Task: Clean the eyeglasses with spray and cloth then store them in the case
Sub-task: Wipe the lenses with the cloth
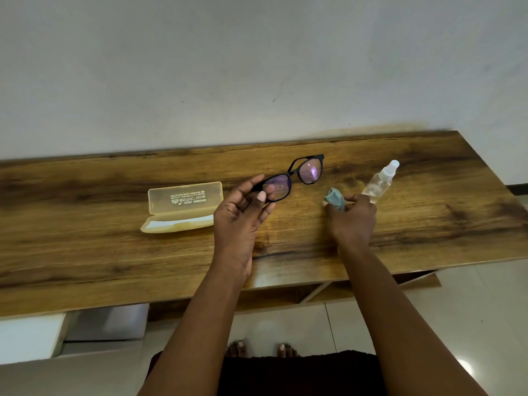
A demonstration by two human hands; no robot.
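Black glasses (297, 176) are pinched at one lens end by the left hand (243, 215), above the wooden table (114, 252) beside the open case (183, 207). The right hand (353, 218) clutches a bunched cloth (335, 198), touching the spray bottle (381, 181) lying there.

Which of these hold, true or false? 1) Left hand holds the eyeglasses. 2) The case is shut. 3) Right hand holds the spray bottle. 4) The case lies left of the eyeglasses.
1) True: the left hand grips the black eyeglasses at one lens end.
2) False: the translucent yellow glasses case lies open on the wooden table.
3) False: the right hand holds a crumpled blue-grey cloth; the clear spray bottle lies on the table behind it.
4) True.
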